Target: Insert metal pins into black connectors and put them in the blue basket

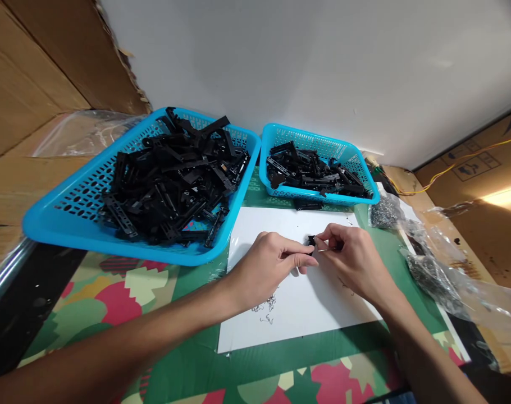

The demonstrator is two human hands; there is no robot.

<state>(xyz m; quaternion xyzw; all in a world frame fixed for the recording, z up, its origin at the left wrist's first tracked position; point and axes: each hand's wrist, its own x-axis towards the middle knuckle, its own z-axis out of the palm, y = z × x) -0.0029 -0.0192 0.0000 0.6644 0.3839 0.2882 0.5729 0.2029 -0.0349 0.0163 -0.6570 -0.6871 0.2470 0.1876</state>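
Over a white sheet (247, 331), my left hand (272, 264) pinches a small black plastic part (311, 240) between thumb and fingers, which hide much of it. My right hand (352, 258) meets it from the other side, fingertips closed at the part. A thin shiny sliver, perhaps wire, shows by the right fingertips, too small to make out. Below my left hand lies a loose cluster of small bent wire pieces (268, 304). A few more wire bits (346, 287) rest under my right hand.
A large blue basket (87, 193) heaped with black plastic parts stands at left. A smaller blue basket (318, 193) of similar parts stands behind the sheet, a loose black part (308, 206) before it. Plastic bags of small metal pieces (432, 280) lie right. A white wall rises behind.
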